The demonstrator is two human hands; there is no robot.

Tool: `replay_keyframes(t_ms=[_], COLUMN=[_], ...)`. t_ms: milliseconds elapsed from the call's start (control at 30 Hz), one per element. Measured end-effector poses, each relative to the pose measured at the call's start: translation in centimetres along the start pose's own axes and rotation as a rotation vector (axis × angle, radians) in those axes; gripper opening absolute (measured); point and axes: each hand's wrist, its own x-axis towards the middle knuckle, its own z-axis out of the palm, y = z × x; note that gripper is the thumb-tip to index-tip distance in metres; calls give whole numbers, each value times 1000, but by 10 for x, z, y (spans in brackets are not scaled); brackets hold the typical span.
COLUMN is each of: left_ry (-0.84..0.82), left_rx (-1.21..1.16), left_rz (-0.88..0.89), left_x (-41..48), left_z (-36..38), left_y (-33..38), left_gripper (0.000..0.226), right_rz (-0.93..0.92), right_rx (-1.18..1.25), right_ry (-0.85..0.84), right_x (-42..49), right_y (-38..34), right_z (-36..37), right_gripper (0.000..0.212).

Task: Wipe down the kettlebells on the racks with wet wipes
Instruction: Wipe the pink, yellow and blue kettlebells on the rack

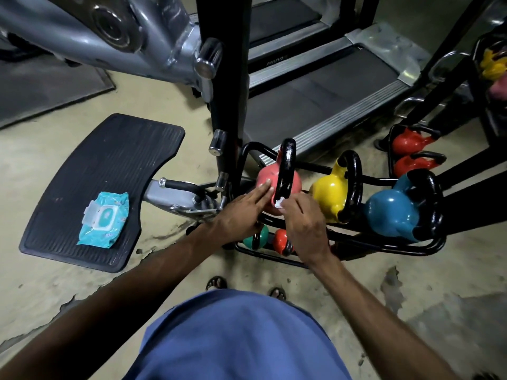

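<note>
On the rack (384, 249), the left grip (241, 212), fingers straight, rests on the pink kettlebell (270, 174) while the right grip (304, 223) pinches a wipe (279, 203) against its handle's foot. Wiping this bell appears in hand; the yellow kettlebell (327, 193) beside it likely follows.

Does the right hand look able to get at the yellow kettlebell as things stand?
Probably yes: the right hand, pinching the wipe, is just beside the yellow kettlebell, with nothing between them.
</note>
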Motion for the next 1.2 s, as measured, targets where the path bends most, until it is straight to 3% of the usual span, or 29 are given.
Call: replay_keyframes(t_ms=[167, 400, 700, 867, 933, 1033, 1200], left_ry=[10, -14, 1, 5, -6, -5, -5], left_rx=[30, 21, 33, 40, 37, 19, 12], left_rz=[19, -16, 5, 15, 13, 14, 4], left_x=[1, 0, -3, -2, -2, -2, -1], left_z=[-2, -2, -7, -3, -2, -3, 1], left_y=[3, 4, 7, 4, 3, 3, -1], left_gripper=[106, 110, 104, 98, 99, 105, 107], right_rz=[588, 899, 1209, 1154, 1125, 1116, 1130], right_rx=[318, 661, 1074, 1205, 1296, 1405, 1207], right_ry=[149, 196, -182, -489, -532, -459, -24], right_x=[-12, 4, 66, 78, 77, 67, 26], right_y=[-25, -22, 14, 35, 39, 30, -4], right_z=[16, 13, 20, 4, -1, -4, 4], right_gripper=[13, 5, 32, 33, 35, 33, 17])
